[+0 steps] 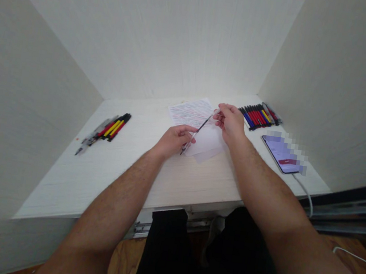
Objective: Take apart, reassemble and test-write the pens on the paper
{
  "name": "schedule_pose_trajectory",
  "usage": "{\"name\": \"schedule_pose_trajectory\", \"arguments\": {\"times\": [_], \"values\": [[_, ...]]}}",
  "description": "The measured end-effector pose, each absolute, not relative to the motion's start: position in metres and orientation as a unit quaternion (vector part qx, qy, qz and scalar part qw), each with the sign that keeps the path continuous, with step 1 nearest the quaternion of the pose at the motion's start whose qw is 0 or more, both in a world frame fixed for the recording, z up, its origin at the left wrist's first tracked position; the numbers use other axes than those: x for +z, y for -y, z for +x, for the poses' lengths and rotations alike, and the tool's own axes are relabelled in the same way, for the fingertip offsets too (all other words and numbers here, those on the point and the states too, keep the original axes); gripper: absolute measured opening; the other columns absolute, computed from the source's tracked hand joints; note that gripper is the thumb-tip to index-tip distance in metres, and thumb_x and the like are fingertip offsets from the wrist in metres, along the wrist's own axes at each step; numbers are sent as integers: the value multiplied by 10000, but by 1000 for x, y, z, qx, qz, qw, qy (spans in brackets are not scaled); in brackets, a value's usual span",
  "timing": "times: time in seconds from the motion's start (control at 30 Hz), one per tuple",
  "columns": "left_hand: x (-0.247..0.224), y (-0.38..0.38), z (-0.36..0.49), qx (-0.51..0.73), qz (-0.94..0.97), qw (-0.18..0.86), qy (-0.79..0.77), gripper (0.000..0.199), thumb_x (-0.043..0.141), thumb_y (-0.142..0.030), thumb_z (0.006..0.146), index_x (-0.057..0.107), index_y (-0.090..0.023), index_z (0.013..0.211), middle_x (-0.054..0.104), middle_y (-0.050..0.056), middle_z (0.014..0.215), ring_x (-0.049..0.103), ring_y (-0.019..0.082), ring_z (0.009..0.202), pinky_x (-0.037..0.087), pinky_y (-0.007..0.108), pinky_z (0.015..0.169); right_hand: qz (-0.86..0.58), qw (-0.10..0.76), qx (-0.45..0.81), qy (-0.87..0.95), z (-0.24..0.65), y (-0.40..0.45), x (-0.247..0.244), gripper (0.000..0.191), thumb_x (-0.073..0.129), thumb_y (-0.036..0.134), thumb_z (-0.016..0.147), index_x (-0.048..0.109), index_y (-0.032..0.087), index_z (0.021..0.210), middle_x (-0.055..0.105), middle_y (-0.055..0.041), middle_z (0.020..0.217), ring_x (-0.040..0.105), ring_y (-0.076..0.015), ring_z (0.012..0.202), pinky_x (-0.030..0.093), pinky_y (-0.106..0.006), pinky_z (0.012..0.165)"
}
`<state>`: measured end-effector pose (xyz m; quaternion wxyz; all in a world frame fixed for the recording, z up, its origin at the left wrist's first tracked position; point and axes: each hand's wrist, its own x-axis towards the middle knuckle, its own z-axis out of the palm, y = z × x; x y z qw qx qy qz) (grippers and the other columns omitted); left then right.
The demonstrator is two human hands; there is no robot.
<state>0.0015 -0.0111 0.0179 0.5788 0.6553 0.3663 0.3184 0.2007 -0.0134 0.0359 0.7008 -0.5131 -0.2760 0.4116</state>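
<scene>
A slim pen (204, 124) with a dark core and clear parts slants between my two hands above the papers. My left hand (174, 141) pinches its lower clear section between thumb and fingers. At the upper end, the fingers of my right hand (231, 122) close on a whitish, clear piece of the same pen; whether it is a cap or part of the barrel cannot be made out. Beneath the hands lies a blank white sheet (210, 141), partly over a sheet covered with coloured pen strokes (189, 111).
On the left lies a loose pile of pens (106, 129), clear, red, yellow and black. A row of blue, red and yellow pens (259, 115) lies at the back right. A lit phone (280, 154) with a white cable (305, 191) rests nearby. Pale walls enclose the desk.
</scene>
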Motion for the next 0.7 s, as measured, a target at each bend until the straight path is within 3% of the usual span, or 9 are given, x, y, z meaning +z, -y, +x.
{"name": "schedule_pose_trajectory", "arguments": {"times": [0.17, 0.27, 0.33, 0.4, 0.5, 0.57, 0.63, 0.7], "values": [[17, 11, 2, 308, 655, 580, -374, 320, 653, -244, 757, 683, -156, 1063, 689, 15, 724, 500, 83, 523, 368, 219, 522, -527, 702, 402, 260, 208, 11, 36, 227, 629, 413, 860, 504, 224, 880, 645, 37, 743, 651, -88, 604, 444, -159, 478], [16, 10, 1, 306, 654, 580, -377, 319, 646, -244, 753, 683, -160, 1059, 687, 17, 721, 496, 85, 516, 364, 222, 517, -596, 656, 365, 284, 212, 9, 32, 178, 587, 380, 866, 526, 214, 875, 661, 7, 744, 666, -113, 617, 478, -197, 519], [16, 9, 0, 306, 655, 576, -381, 323, 644, -243, 744, 685, -165, 1055, 688, 19, 729, 507, 88, 522, 378, 227, 525, -686, 567, 292, 349, 216, 9, 29, 147, 602, 336, 823, 570, 193, 816, 669, -26, 702, 674, -152, 651, 507, -244, 581], [16, 7, -2, 310, 654, 571, -388, 331, 648, -247, 732, 688, -165, 1051, 691, 23, 743, 526, 94, 537, 398, 233, 539, -760, 425, 202, 449, 221, 11, 25, 141, 659, 309, 737, 620, 174, 746, 690, -73, 706, 688, -212, 745, 526, -305, 682], [15, 5, -3, 317, 647, 569, -397, 341, 652, -260, 723, 685, -161, 1048, 696, 29, 755, 548, 102, 557, 416, 237, 553, -796, 233, 114, 546, 224, 15, 21, 210, 725, 306, 635, 687, 156, 776, 729, -143, 866, 684, -293, 886, 518, -382, 778], [15, 5, -3, 315, 650, 567, -397, 338, 651, -264, 724, 684, -163, 1044, 696, 28, 754, 550, 103, 555, 417, 235, 549, -804, 173, 96, 560, 224, 18, 21, 283, 740, 316, 616, 709, 149, 843, 729, -169, 948, 678, -316, 916, 514, -405, 780], [14, 5, -2, 309, 657, 564, -393, 331, 647, -265, 729, 683, -170, 1044, 696, 25, 753, 544, 101, 547, 410, 231, 537, -808, 172, 84, 558, 223, 20, 24, 305, 740, 321, 628, 717, 144, 876, 725, -174, 975, 672, -311, 923, 510, -400, 780], [13, 6, -1, 304, 663, 563, -390, 323, 638, -258, 734, 681, -171, 1042, 695, 24, 750, 537, 99, 540, 401, 227, 526, -799, 233, 86, 547, 222, 21, 28, 247, 709, 321, 680, 718, 144, 853, 728, -155, 950, 666, -270, 896, 503, -360, 765]]}}
